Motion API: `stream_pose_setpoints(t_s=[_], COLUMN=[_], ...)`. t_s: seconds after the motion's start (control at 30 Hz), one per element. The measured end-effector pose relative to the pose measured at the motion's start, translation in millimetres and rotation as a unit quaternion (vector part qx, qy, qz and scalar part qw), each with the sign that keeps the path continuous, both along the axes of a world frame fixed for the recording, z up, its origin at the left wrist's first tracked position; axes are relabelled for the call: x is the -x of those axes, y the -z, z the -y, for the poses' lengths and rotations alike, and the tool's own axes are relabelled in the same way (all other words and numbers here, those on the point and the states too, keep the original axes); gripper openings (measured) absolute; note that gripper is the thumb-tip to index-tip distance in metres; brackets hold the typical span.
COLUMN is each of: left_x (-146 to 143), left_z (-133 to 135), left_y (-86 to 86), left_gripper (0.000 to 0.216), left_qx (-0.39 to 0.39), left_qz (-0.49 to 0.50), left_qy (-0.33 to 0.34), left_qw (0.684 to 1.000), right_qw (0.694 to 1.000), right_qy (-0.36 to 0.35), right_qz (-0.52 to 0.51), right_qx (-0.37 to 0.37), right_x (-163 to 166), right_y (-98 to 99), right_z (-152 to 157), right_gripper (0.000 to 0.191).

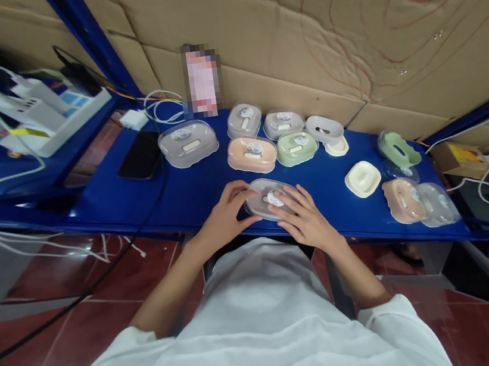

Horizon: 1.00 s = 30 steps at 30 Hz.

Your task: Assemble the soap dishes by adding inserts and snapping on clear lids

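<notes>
A clear-lidded soap box [263,198] sits near the front edge of the blue shelf [192,193]. My left hand [226,211] grips its left side with curled fingers. My right hand [302,216] presses on its right side and lid, fingers spread over the top. Behind it stand several closed boxes: a large clear one [188,143], a peach one [251,154], a green one [296,147] and two grey ones [244,120] [283,122].
Loose parts lie at right: a cream tray [362,179], a green base [398,149], a pink base [403,200], a clear lid [438,203]. A black phone [140,155] lies at left. Chargers and cables [36,108] fill the left shelf. Cardboard backs the shelf.
</notes>
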<state>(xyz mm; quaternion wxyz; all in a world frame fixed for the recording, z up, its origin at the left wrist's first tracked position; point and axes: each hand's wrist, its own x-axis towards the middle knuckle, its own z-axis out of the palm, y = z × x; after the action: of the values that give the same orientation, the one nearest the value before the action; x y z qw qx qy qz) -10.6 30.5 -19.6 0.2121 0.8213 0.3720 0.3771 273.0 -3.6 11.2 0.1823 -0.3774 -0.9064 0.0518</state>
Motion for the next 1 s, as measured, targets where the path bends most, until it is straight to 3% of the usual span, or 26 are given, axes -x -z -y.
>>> stream_pose_setpoints(t_s=[0.27, 0.6, 1.0], left_x=[-2, -2, -4], left_z=[0, -1, 1], left_y=[-0.2, 1.8, 2.6], left_gripper=[0.054, 0.055, 0.052], left_qx=[0.011, 0.012, 0.028], left_qz=[0.007, 0.004, 0.002], left_qy=[0.005, 0.001, 0.005], left_qw=[1.000, 1.000, 1.000], right_qw=[0.999, 1.000, 0.996], right_qy=[0.002, 0.023, 0.015], right_qz=[-0.043, 0.011, -0.057], right_qx=[0.018, -0.008, -0.060], right_x=[1, 4, -1], right_y=[-0.6, 0.9, 16.8], right_z=[-3, -6, -3], right_gripper=[0.058, 0.058, 0.084])
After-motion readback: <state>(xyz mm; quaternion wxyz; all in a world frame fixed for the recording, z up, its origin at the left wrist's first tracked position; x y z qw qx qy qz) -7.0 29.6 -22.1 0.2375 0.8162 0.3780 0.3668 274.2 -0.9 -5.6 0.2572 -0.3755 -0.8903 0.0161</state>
